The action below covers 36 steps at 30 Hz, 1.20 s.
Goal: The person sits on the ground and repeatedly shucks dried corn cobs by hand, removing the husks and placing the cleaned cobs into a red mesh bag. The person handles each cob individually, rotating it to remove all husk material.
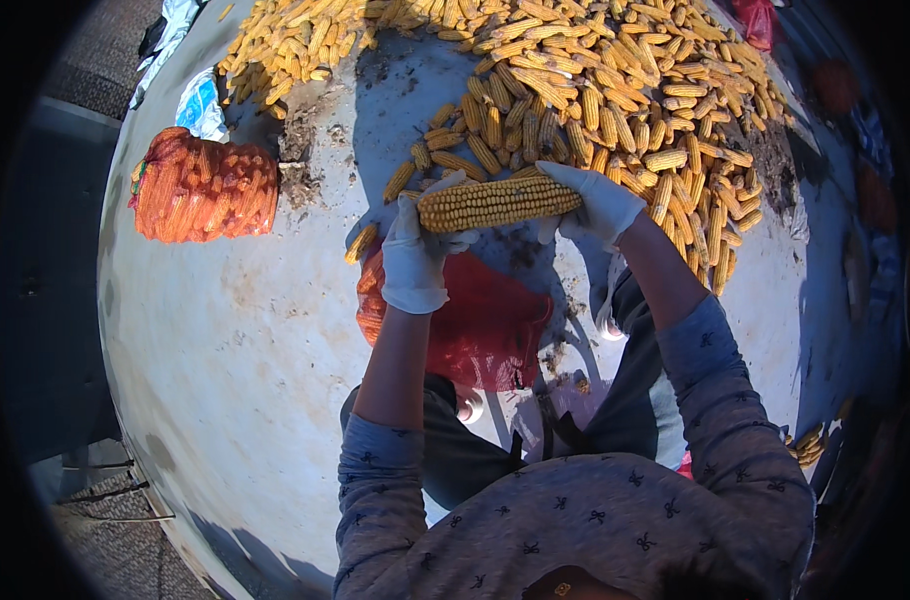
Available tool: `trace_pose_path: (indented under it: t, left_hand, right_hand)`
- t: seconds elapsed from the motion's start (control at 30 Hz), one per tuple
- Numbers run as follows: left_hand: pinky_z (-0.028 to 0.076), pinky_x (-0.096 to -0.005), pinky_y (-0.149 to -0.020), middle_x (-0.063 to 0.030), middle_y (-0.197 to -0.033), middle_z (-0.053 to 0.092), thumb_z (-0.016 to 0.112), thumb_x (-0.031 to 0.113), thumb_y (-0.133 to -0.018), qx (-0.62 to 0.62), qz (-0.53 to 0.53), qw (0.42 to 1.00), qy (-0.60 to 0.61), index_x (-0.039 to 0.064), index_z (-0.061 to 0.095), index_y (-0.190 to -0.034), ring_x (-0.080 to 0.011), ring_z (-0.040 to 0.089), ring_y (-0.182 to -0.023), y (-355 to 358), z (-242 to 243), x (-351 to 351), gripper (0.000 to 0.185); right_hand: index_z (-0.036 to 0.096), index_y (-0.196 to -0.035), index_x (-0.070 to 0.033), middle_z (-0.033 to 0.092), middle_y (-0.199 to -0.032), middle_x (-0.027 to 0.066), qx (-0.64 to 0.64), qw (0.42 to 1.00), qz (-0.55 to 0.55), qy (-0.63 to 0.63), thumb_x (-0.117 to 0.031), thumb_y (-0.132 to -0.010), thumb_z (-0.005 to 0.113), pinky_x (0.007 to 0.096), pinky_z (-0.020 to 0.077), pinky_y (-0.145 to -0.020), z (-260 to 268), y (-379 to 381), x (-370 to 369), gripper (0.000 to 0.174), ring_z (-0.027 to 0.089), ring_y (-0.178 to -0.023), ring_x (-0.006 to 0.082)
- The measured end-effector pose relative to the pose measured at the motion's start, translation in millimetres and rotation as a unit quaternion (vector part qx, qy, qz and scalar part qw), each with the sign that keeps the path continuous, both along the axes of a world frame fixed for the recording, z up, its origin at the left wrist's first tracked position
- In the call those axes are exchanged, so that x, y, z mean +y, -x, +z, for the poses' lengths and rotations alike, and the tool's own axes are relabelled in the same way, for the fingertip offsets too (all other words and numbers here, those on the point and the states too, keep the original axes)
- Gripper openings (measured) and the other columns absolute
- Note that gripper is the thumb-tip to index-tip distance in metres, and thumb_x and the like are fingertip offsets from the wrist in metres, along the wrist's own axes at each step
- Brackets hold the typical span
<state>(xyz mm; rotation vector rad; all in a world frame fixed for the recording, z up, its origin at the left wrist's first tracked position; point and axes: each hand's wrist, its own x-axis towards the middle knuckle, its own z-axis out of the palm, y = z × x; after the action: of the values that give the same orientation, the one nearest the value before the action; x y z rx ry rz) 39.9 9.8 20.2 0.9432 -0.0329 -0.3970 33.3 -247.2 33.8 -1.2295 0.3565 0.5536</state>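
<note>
Held level between both gloved hands is a large ear of yellow corn (500,202), stripped of its husk. My left hand (417,255), in a white glove, grips the ear's left end. At the other end, my right hand (593,202), gloved the same way, has its thumb along the top of the ear. Below the ear, in front of my legs, lies a red mesh sack (488,322); corn shows through its left part. Beyond my hands spreads a big pile of husked corn ears (612,97).
A filled orange mesh sack of corn (203,187) lies to the left, with a white and blue plastic bag (201,105) behind it. Single ears, one of them a stray corn ear (361,244), lie near the sack. Dry debris (305,150) dots the pale concrete floor (260,360).
</note>
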Motion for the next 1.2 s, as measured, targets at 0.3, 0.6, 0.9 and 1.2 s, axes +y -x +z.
trace_pose_path:
  t: [0.3,0.6,0.9,1.2]
  left_hand:
    - [0.060,-0.0330,-0.078,-0.0173,-0.125,0.064,0.046,0.044,-0.105,-0.010,-0.027,0.993,0.117,0.001,0.045,-0.144,-0.0237,0.069,-0.100,0,-1,0,0.059]
    - [0.059,-0.0350,-0.078,-0.0150,-0.111,0.071,0.048,0.037,-0.105,0.028,-0.062,0.994,-0.079,0.004,0.045,-0.145,-0.0248,0.073,-0.091,15,5,-18,0.052]
    - [0.058,-0.0308,-0.070,-0.0127,-0.099,0.074,0.050,0.051,-0.102,0.072,-0.048,0.992,-0.096,0.003,0.058,-0.127,-0.0207,0.073,-0.079,14,-9,-16,0.055]
    - [0.054,-0.0252,-0.059,-0.0107,-0.086,0.073,0.065,0.025,-0.098,0.071,-0.052,0.980,-0.180,0.000,0.066,-0.104,-0.0138,0.066,-0.062,15,9,-18,0.026]
  right_hand:
    - [0.067,-0.110,-0.011,0.067,-0.075,0.0020,0.077,0.994,0.040,-0.071,-0.051,-0.097,0.058,0.0222,0.0413,-0.036,8,1,3,0.043,0.054,-0.043,0.0085]
    - [0.067,-0.104,-0.014,0.059,-0.060,0.0002,0.053,0.994,0.099,-0.004,-0.064,-0.093,0.056,0.0200,0.0334,-0.039,-5,13,20,0.052,0.051,-0.045,0.0076]
    - [0.067,-0.105,-0.012,0.057,-0.060,-0.0002,-0.001,0.994,0.110,-0.019,-0.059,-0.092,0.062,0.0207,0.0348,-0.041,-8,15,20,0.049,0.051,-0.048,0.0074]
    - [0.069,-0.100,-0.006,0.060,-0.060,0.0021,-0.049,0.997,0.049,0.016,-0.042,-0.096,0.065,0.0228,0.0401,-0.043,-12,15,23,0.036,0.056,-0.048,0.0079]
